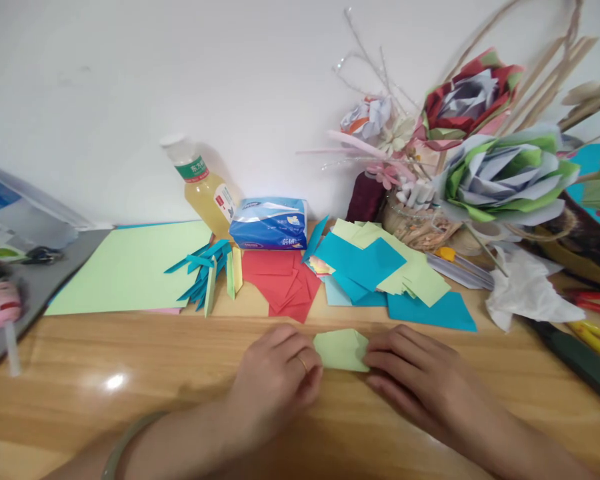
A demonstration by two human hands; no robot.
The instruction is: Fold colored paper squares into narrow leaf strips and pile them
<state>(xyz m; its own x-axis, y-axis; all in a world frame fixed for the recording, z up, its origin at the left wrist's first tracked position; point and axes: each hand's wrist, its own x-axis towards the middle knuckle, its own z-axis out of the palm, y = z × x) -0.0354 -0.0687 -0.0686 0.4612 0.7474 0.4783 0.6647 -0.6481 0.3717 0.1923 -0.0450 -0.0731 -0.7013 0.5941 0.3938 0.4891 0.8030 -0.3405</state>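
Note:
A small folded piece of light green paper [341, 349] lies on the wooden table [130, 373] between my two hands. My left hand [276, 377], with a ring on one finger, has its fingers curled and pressed onto the paper's left edge. My right hand [411, 365] presses its fingers down on the paper's right edge. Both hands pinch the same piece. A bangle sits on my left wrist.
Behind the hands lie red paper squares [283, 283], blue and green squares [375, 270], folded blue strips [205, 270], a large green sheet [130, 267], a tissue pack [270, 223] and a drink bottle [203, 183]. Paper flowers [500, 173], crumpled tissue and scissors crowd the right.

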